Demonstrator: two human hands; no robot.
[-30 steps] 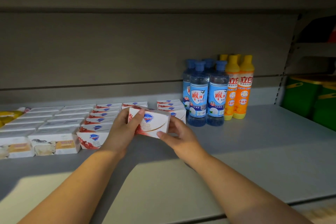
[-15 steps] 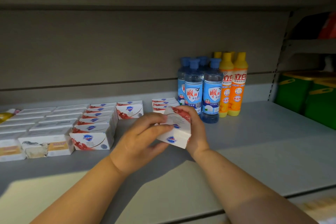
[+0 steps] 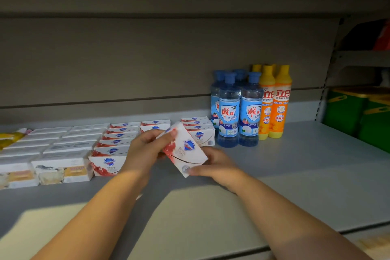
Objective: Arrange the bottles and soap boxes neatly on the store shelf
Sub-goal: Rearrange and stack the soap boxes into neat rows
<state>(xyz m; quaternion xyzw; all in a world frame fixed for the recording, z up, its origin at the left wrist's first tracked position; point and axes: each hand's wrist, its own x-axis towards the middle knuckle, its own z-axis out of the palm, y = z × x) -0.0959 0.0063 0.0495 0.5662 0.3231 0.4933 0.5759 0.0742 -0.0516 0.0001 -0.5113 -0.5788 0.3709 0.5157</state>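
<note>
Both hands hold one white and red soap box (image 3: 185, 150) tilted above the grey shelf (image 3: 295, 171). My left hand (image 3: 145, 150) grips its upper left end and my right hand (image 3: 213, 164) holds its lower right end from beneath. Behind it lie rows of matching red and white soap boxes (image 3: 118, 139), with a short row (image 3: 198, 129) beside the bottles. Blue-capped clear bottles (image 3: 238, 110) and orange bottles (image 3: 274, 101) stand upright at the back right.
White soap boxes with a sheep picture (image 3: 59, 169) fill the left of the shelf. A yellow packet (image 3: 10, 136) lies at the far left. Green containers (image 3: 363, 112) sit in the neighbouring bay to the right. The shelf's front edge (image 3: 316, 238) runs below my forearms.
The soap box has been turned in my hands from lying level to a steep tilt with its blue logo face toward me. My right hand has shifted under its lower end.
</note>
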